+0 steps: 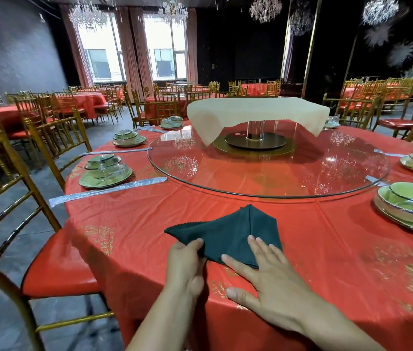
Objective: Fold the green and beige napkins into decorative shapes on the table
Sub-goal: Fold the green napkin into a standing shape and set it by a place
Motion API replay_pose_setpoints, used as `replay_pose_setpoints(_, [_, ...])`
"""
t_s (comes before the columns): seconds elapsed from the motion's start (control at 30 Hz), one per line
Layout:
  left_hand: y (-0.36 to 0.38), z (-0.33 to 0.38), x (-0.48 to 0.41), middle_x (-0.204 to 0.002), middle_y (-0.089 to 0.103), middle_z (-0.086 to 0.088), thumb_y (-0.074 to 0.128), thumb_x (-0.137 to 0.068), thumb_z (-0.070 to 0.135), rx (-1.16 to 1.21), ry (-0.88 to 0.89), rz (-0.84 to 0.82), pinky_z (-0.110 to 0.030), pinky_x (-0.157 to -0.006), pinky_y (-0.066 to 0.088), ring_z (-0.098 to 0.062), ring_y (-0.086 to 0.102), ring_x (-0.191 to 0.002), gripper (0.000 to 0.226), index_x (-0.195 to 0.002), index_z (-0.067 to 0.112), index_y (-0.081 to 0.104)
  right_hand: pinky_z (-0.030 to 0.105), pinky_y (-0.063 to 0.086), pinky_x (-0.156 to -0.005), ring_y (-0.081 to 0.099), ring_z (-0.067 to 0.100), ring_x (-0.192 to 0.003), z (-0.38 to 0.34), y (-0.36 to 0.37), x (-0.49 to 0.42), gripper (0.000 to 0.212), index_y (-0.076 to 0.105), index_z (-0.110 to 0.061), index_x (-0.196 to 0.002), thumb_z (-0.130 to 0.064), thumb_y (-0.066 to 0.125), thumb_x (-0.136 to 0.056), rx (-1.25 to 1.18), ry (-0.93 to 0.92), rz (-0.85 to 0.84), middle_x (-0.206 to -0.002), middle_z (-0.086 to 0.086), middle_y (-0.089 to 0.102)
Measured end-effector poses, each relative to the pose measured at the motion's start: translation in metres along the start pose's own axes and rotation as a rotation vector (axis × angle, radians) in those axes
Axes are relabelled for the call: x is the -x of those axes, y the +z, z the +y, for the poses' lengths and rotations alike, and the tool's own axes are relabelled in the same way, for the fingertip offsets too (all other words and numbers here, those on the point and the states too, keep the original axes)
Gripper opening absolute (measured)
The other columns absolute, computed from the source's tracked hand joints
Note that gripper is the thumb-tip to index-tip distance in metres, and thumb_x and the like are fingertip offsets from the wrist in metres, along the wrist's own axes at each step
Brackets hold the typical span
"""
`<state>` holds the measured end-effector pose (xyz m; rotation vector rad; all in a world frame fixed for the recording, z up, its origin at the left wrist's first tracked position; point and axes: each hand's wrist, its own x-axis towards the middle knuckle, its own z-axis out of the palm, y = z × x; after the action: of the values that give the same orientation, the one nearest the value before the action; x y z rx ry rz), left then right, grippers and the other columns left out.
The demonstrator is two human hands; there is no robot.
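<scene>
Green napkin [228, 236], part-folded: left hand [185, 259] pinches corner, right hand [266, 277] spread flat; slick table [134, 224] may let creases slip

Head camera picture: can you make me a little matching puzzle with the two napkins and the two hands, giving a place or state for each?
Things
1. green napkin
2. beige napkin
3. left hand
4. right hand

Places or states
A. draped over a stand at the middle of the glass turntable
B. fingers straight, resting flat on a napkin
C. partly folded on the red tablecloth, near the table's edge
D. pinches a napkin's left edge

Pairs: 1-C, 2-A, 3-D, 4-B
</scene>
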<state>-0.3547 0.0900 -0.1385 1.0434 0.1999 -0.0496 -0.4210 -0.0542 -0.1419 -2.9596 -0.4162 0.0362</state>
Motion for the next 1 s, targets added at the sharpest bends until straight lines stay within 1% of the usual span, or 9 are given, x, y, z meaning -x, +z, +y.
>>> replay_pose_setpoints(0.33, [0.025,-0.006,0.002,-0.073,0.059,-0.011,0.041,-0.088,-0.011,0.075,0.059,0.248,-0.031,-0.064,0.046,-0.023,0.055,-0.065,0.029,-0.074,0.007,0.058,0.028,-0.023,-0.106,-0.025,0.019,-0.141,-0.001,0.0,0.0,0.083,-0.003,-0.064,-0.133,-0.086,-0.014,-0.053,-0.014,0.001,0.007,-0.154,0.011,-0.022])
replay_pose_setpoints(0.5, [0.031,-0.018,0.009,-0.11,0.063,-0.009,0.046,-0.087,0.001,-0.307,0.217,-0.036,-0.044,-0.095,0.045,-0.023,0.06,-0.098,0.031,-0.115,0.011,0.053,0.031,-0.016,-0.113,-0.02,0.023,-0.142,-0.002,-0.002,0.0,0.095,0.013,-0.052,-0.141,-0.083,-0.013,-0.055,0.012,0.019,0.013,-0.15,0.011,-0.024])
replay_pose_setpoints(0.57, [0.035,-0.022,0.015,-0.131,0.051,0.002,0.047,-0.087,0.001,-0.596,0.324,-0.197,-0.025,-0.108,0.033,-0.012,0.048,-0.12,0.052,-0.137,0.014,0.037,0.03,0.001,-0.113,0.011,0.03,-0.144,0.0,0.001,-0.001,0.082,0.049,-0.039,-0.13,-0.079,0.002,-0.076,0.132,0.028,0.094,-0.15,0.019,0.005])
replay_pose_setpoints(0.63, [0.04,-0.022,0.02,-0.127,0.037,0.011,0.046,-0.088,-0.005,-0.876,0.424,-0.313,0.004,-0.093,0.02,-0.003,0.036,-0.121,0.06,-0.142,0.01,0.027,0.034,0.022,-0.101,0.053,0.03,-0.122,0.005,0.009,-0.004,0.061,0.073,-0.033,-0.099,-0.072,0.031,-0.076,0.157,0.106,0.084,-0.122,0.017,0.061])
replay_pose_setpoints(0.77, [0.038,-0.014,0.017,-0.111,0.041,0.015,0.052,-0.082,-0.007,-1.042,0.522,-0.45,0.01,-0.077,0.022,0.003,0.042,-0.104,0.057,-0.13,0.017,0.033,0.037,0.024,-0.098,0.063,0.027,-0.109,0.01,0.017,-0.006,0.052,0.075,-0.034,-0.085,-0.068,0.037,-0.074,0.155,0.082,0.07,-0.097,0.002,0.072])
replay_pose_setpoints(0.83, [0.023,-0.01,0.009,-0.122,0.045,0.014,0.058,-0.081,-0.001,-1.116,0.553,-0.47,0.002,-0.091,0.027,0.0,0.044,-0.114,0.055,-0.129,0.016,0.038,0.036,0.02,-0.101,0.053,0.03,-0.122,0.008,0.013,-0.005,0.06,0.07,-0.038,-0.096,-0.069,0.019,-0.087,0.104,0.074,0.081,-0.115,0.009,0.066])
replay_pose_setpoints(0.9, [0.002,-0.004,-0.001,-0.129,0.052,0.003,0.063,-0.083,0.013,-1.253,0.628,-0.331,-0.023,-0.101,0.037,-0.014,0.049,-0.12,0.047,-0.127,0.012,0.048,0.031,-0.004,-0.109,0.0,0.029,-0.142,0.005,0.006,-0.002,0.077,0.044,-0.05,-0.129,-0.081,-0.001,-0.074,-0.019,0.029,0.108,-0.152,0.017,0.014])
replay_pose_setpoints(0.93, [-0.007,-0.001,-0.005,-0.117,0.061,-0.002,0.063,-0.084,0.019,-1.302,0.642,-0.231,-0.032,-0.093,0.043,-0.019,0.057,-0.111,0.036,-0.118,0.012,0.055,0.028,-0.017,-0.107,-0.022,0.023,-0.137,0.004,0.006,0.0,0.083,0.025,-0.055,-0.136,-0.084,-0.005,-0.065,-0.057,-0.008,0.12,-0.152,0.013,-0.01])
replay_pose_setpoints(1.0, [-0.016,0.003,-0.008,-0.101,0.069,-0.004,0.063,-0.084,0.022,-1.266,0.675,-0.133,-0.036,-0.08,0.048,-0.024,0.063,-0.098,0.023,-0.105,0.012,0.061,0.025,-0.026,-0.101,-0.033,0.02,-0.134,0.003,0.002,0.001,0.085,0.006,-0.06,-0.136,-0.085,-0.008,-0.057,-0.081,-0.021,0.08,-0.15,0.009,-0.024])
